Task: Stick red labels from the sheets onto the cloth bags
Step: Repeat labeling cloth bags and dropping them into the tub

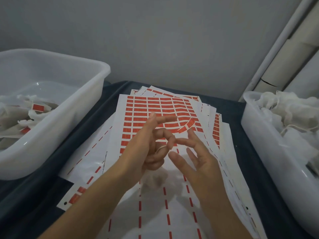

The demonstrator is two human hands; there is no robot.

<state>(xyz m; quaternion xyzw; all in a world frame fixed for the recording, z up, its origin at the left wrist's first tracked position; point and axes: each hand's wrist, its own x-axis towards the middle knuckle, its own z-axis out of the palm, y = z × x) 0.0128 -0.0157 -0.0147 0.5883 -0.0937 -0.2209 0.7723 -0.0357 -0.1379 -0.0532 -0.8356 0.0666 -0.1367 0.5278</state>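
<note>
My left hand (153, 145) and my right hand (195, 156) are raised close together over a fanned pile of label sheets (155, 107). The top sheet carries rows of red labels. One peeled red label (187, 126) curls in the air, stuck to a fingertip of my right hand, whose fingers are spread and straight. My left index finger points out straight while the other fingers curl round the thin drawstring of a white cloth bag (155, 180). The bag hangs blurred below the hands, over the sheets.
A white tub (72, 107) at the left holds cloth bags with red labels on them. Another white tub (259, 135) at the right is filled with plain cloth bags. Both stand on a dark cloth-covered table (241, 152). Cardboard tubes (283, 62) lean at the back right.
</note>
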